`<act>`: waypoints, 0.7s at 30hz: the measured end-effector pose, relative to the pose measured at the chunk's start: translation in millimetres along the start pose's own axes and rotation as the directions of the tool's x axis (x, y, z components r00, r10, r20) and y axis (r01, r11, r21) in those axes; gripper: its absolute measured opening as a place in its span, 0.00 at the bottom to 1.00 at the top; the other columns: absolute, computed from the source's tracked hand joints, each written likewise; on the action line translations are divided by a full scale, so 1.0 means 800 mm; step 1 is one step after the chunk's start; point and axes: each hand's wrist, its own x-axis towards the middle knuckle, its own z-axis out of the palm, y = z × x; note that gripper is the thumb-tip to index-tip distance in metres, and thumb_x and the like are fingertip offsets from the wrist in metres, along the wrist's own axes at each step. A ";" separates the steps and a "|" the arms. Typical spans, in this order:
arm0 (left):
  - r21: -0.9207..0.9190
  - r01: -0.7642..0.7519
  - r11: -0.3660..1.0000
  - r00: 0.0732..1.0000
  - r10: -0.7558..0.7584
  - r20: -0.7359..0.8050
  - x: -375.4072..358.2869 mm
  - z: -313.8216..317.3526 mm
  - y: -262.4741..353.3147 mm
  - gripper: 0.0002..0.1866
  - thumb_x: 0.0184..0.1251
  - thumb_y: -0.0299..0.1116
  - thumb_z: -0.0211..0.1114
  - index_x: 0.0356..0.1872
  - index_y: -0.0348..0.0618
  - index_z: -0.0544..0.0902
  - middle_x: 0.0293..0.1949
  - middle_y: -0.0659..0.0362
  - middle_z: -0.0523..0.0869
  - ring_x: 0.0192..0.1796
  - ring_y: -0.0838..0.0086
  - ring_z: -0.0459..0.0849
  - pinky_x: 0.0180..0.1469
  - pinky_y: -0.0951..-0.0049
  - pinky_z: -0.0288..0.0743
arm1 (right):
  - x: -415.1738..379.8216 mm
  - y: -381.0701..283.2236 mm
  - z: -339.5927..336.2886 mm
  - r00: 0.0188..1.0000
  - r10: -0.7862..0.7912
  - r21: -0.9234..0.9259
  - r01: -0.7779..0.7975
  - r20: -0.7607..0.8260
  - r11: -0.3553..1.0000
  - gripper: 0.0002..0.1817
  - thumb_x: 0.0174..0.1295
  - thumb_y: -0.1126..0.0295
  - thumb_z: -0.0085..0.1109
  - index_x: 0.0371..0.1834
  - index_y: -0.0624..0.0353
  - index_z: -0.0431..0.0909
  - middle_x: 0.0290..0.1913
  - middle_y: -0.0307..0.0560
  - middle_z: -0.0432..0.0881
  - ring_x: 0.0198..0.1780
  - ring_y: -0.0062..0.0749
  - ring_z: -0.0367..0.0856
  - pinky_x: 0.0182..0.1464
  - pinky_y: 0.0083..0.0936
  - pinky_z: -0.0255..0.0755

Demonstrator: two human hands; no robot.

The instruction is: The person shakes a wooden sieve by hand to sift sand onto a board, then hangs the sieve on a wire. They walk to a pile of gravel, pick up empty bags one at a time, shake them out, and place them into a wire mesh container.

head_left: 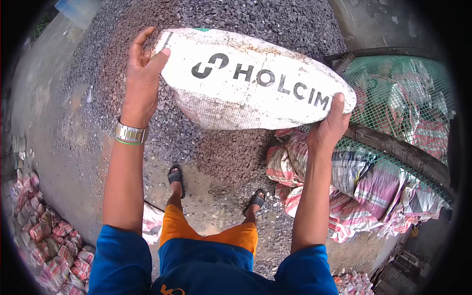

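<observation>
Stretched between my two hands is a white woven sack (255, 78) printed with "HOLCIM", dirty and stained along its edges. My left hand (145, 61) grips its left end, the thumb on top and the fingers partly behind. At the right end, my right hand (329, 125) is closed on the sack, thumb over the front face and the other fingers hidden beneath it. The sack is held up in front of me, above the gravel. What it contains, if anything, cannot be seen.
A heap of grey and reddish gravel (221, 152) spreads ahead of my feet. Filled sacks (378, 189) are stacked at right beside a green mesh (393, 93) with a wooden beam (403, 150). More small bundled sacks (54, 246) lie at lower left.
</observation>
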 end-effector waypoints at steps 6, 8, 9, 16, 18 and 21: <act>0.224 0.098 0.970 0.995 -0.101 0.000 -0.015 -0.031 -0.074 0.29 0.63 0.23 0.59 0.66 0.45 0.66 0.40 0.62 0.78 0.37 0.83 0.74 0.40 0.80 0.69 | 0.005 0.028 -0.040 0.964 0.263 -0.361 -0.234 0.033 0.903 0.15 0.67 0.66 0.56 0.48 0.68 0.75 0.42 0.45 0.81 0.44 0.22 0.76 0.48 0.21 0.69; 0.145 0.102 0.984 0.995 -0.101 -0.010 -0.031 -0.013 -0.003 0.29 0.63 0.23 0.58 0.67 0.44 0.65 0.41 0.61 0.79 0.39 0.82 0.75 0.43 0.81 0.70 | 0.007 -0.033 -0.022 0.980 0.179 -0.283 -0.148 0.086 0.947 0.12 0.68 0.68 0.53 0.48 0.64 0.75 0.44 0.45 0.82 0.41 0.24 0.81 0.46 0.23 0.74; 0.054 0.033 0.998 0.999 -0.032 -0.018 -0.033 -0.010 0.015 0.28 0.64 0.23 0.58 0.66 0.44 0.66 0.42 0.61 0.79 0.40 0.81 0.76 0.44 0.81 0.70 | 0.000 -0.053 -0.014 0.992 0.110 -0.282 -0.087 0.065 0.955 0.12 0.68 0.68 0.53 0.49 0.64 0.74 0.45 0.46 0.82 0.40 0.26 0.82 0.45 0.22 0.75; 0.415 -0.011 0.910 0.998 -0.014 0.058 -0.034 -0.013 -0.070 0.25 0.64 0.21 0.54 0.64 0.43 0.70 0.48 0.54 0.82 0.45 0.78 0.82 0.47 0.79 0.74 | -0.031 0.029 -0.091 0.950 0.297 -0.390 -0.312 -0.100 0.866 0.13 0.67 0.69 0.53 0.48 0.68 0.74 0.43 0.44 0.80 0.42 0.23 0.75 0.48 0.22 0.68; 0.242 0.056 0.969 0.997 -0.069 0.047 -0.071 -0.008 -0.051 0.25 0.65 0.21 0.54 0.64 0.43 0.69 0.47 0.54 0.83 0.44 0.77 0.83 0.46 0.78 0.75 | -0.039 -0.022 -0.079 0.971 0.239 -0.292 -0.227 0.006 0.929 0.11 0.69 0.70 0.51 0.47 0.67 0.74 0.42 0.43 0.81 0.40 0.21 0.75 0.46 0.22 0.69; -0.020 0.004 1.000 1.000 -0.004 -0.019 -0.082 0.006 -0.003 0.26 0.66 0.21 0.52 0.67 0.40 0.65 0.49 0.54 0.83 0.50 0.74 0.81 0.54 0.73 0.75 | -0.047 -0.030 -0.070 0.999 0.025 -0.269 -0.030 -0.023 0.963 0.11 0.68 0.69 0.52 0.47 0.67 0.74 0.42 0.42 0.80 0.40 0.20 0.75 0.45 0.21 0.69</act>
